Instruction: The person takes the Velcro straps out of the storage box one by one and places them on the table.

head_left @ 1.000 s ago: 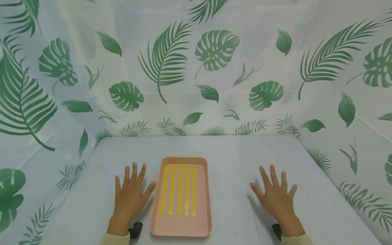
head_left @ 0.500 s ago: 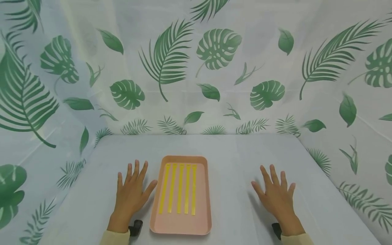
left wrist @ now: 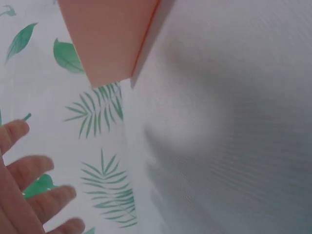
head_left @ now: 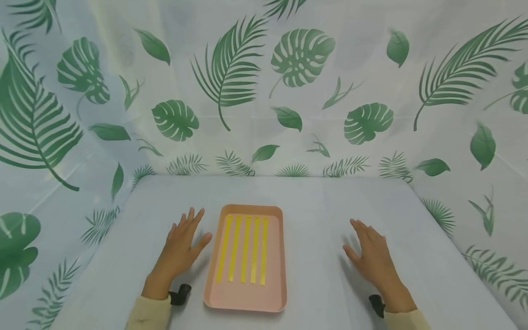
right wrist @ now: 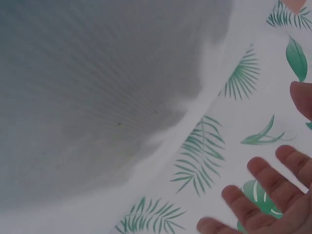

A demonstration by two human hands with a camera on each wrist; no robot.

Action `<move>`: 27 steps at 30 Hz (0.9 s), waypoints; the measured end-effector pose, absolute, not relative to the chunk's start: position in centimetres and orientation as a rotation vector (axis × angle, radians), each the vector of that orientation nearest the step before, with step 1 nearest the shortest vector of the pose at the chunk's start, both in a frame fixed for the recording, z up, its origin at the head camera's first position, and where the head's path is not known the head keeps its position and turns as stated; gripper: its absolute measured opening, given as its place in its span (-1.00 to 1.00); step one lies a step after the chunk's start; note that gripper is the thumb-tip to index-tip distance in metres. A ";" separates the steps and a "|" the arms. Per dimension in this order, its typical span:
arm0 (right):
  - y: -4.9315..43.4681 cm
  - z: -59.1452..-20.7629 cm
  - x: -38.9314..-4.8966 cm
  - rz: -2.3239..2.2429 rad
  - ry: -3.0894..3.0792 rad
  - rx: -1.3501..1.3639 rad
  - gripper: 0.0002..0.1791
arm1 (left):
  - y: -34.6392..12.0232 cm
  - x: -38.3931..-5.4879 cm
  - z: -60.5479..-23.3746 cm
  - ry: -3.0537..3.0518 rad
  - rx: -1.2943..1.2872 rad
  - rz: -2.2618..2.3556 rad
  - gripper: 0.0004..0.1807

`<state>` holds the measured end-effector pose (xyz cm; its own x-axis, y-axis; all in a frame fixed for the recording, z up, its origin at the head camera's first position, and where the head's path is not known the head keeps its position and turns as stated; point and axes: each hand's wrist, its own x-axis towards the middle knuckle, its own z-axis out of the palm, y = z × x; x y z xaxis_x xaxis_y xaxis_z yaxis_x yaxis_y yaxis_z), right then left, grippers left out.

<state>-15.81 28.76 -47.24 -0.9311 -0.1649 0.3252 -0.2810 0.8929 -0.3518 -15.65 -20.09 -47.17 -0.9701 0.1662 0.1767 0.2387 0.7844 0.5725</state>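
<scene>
- Yellow strips [head_left: 245, 250], five in number, are laid side by side inside a pink tray [head_left: 244, 298], which is set on the pale table [head_left: 313, 275].
- The strips' long axes are pointed away from the person, roughly along the tray's long side; the leftmost is slanted slightly, its near end set further left.
- The strips are grouped toward the far and left part of the tray, so that more bare floor is left along the right wall and at the near end.
- The left hand [head_left: 181, 245] is held just to the left of the tray, with its thumb pointed at the left rim; a small gap is seen between the two in the head view.
- The right hand [head_left: 373, 254] is held well apart from the tray, on its right, with bare table between.
- The strips are therefore nearer to the left hand; by judgement, a short sideways reach over the left rim would be asked of it, and a much longer one of the right.
- Both hands are opened, with fingers extended or only gently bent and thumbs set apart; nothing is gripped by either.
- Shadows are cast beside both hands, by which a position above the table is suggested, though the height cannot be told.
</scene>
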 end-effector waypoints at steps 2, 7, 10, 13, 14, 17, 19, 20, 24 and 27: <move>28.7 -47.3 -16.0 0.613 -2.700 0.406 -0.18 | -20.2 -16.2 -47.3 -2.840 -0.369 -1.117 -0.20; 28.5 -47.3 -16.7 0.661 -2.635 0.500 -0.21 | -20.6 -17.5 -47.5 -2.842 -0.399 -1.425 -0.26; 28.4 -47.0 -17.1 0.704 -2.665 0.508 -0.25 | -20.8 -18.2 -47.8 -2.856 -0.391 -1.562 -0.26; 28.3 -46.5 -17.2 0.761 -2.721 0.492 -0.27 | -20.9 -19.0 -48.3 -2.830 -0.391 -1.734 -0.25; 28.2 -46.4 -17.3 0.783 -2.737 0.487 -0.28 | -21.0 -19.3 -48.5 -2.810 -0.401 -1.801 -0.24; 27.9 -46.0 -17.6 0.874 -2.751 0.503 -0.30 | -21.1 -20.0 -49.3 -2.722 -0.466 -2.004 -0.21; 27.6 -46.0 -18.1 0.962 -2.739 0.539 -0.31 | -21.2 -20.4 -49.8 -2.651 -0.533 -2.129 -0.19; 27.4 -46.0 -18.3 1.020 -2.732 0.558 -0.31 | -21.2 -20.6 -50.0 -2.621 -0.564 -2.172 -0.19; 26.7 -46.0 -19.2 1.192 -2.692 0.638 -0.34 | -21.0 -21.3 -51.0 -2.522 -0.670 -2.300 -0.18; 26.2 -46.0 -19.8 1.317 -2.659 0.677 -0.40 | -20.9 -21.5 -51.6 -2.480 -0.737 -2.351 -0.14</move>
<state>-19.78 26.19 -45.96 -0.8965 -0.3452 0.2778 -0.4301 0.5277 -0.7325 -21.51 -20.90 -51.61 -0.8517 0.5232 0.0287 0.0565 0.0372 0.9977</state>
